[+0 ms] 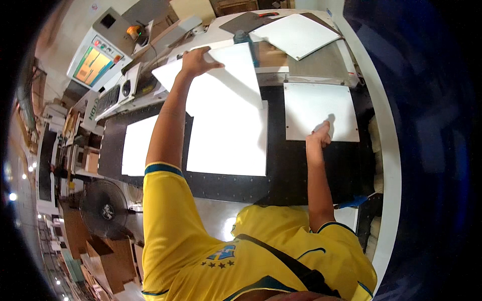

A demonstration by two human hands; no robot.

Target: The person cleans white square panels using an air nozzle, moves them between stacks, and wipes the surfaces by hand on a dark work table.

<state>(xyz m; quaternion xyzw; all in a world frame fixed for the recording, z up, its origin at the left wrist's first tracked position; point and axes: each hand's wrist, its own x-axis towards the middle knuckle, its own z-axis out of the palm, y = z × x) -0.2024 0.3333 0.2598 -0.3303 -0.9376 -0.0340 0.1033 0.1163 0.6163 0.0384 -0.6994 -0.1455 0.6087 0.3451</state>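
Observation:
My left hand (197,62) grips the upper edge of a white panel (233,75), fingers over the edge and thumb on its face. This panel is raised at a tilt, and its lower part meets another white panel (228,145) lying flat on the black work surface (226,188). At the right, my right hand (320,134) is over the near part of a smaller square white panel (306,108) with dark dots at its corners. Its fingers are curled in, with one digit pointing forward; whatever they may hold is hidden.
Another white panel (138,148) lies on the left. Beyond the work surface are a stacked white board (297,36), a dark bottle (243,38) and a red-handled tool (268,15). A control cabinet (95,55), keyboard (108,99) and fan (104,208) stand left. A pale rail (389,150) borders the right.

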